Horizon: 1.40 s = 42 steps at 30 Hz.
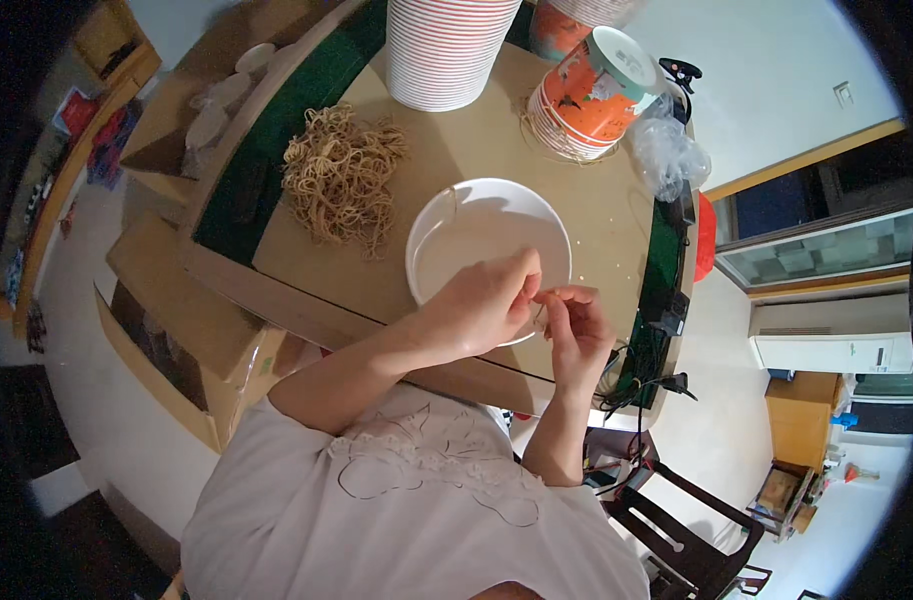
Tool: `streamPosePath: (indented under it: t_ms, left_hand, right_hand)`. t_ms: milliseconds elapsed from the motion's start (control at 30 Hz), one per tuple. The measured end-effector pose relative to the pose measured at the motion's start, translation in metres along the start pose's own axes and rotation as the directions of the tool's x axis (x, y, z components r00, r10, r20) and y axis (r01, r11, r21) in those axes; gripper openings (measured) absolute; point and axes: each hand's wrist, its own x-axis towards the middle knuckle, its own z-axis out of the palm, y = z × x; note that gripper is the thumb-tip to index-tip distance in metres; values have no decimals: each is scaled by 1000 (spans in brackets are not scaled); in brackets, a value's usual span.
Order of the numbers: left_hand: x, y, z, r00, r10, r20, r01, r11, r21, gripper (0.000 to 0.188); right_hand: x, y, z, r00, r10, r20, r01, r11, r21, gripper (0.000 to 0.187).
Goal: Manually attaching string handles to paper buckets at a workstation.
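Both of the person's hands come together over the near right part of a round white bowl (481,232), which sits upright on a flat brown board (464,145) laid over the green top of the bench (294,112). The left hand (488,308) reaches across the bowl's near rim with its fingers curled in and the thumb pressed against them; the right hand (580,338) is just beside it, its thumb and index finger pinched together. The two sets of fingertips nearly meet, closed on what looks like a thin tan strand (542,299), though it is too small and too shaded to be sure how each hand grips it. Another fine strand lies against the far inner wall of the bowl. To the left of the bowl, near it but apart, a loose, tangled heap of tan strings (344,180) rests on the board. Beyond the bowl stands a tall stack of white containers (446,55) with reddish lines at their rims, and to its right a shorter, tilted stack of orange printed containers (584,105), with a few loose strings around its base. A crumpled clear plastic bag (669,160) lies to the right of that stack. Small pale bits dot the board right of the bowl, and black cables (626,392) bunch at the bench's right near corner. Cardboard boxes (181,300) stand to the left, on the floor side of the bench.
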Motion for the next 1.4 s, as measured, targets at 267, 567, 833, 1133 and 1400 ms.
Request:
streamPosePath:
  t_ms: [267, 567, 833, 1133, 1400]
  left_hand:
    - [-5, 8, -22, 977, 164, 134, -194, 947, 258, 10]
    - [-1, 5, -24, 915, 379, 137, -400, 818, 413, 10]
    - [10, 0, -15, 798, 549, 248, -592, 637, 495, 16]
    - [6, -5, -17, 828, 544, 135, -549, 742, 385, 7]
    - [2, 1, -18, 960, 276, 56, -277, 961, 17, 8]
  right_hand:
    - [2, 4, 0, 1000, -9, 7, 9, 1000, -4, 3]
    - [5, 0, -1, 1000, 19, 10, -20, 999, 31, 3]
    - [5, -4, -7, 991, 110, 71, -109, 994, -16, 5]
    - [4, 1, 1, 997, 12, 78, -14, 999, 30, 4]
    - [-2, 12, 3, 991, -134, 27, 135, 990, -46, 9]
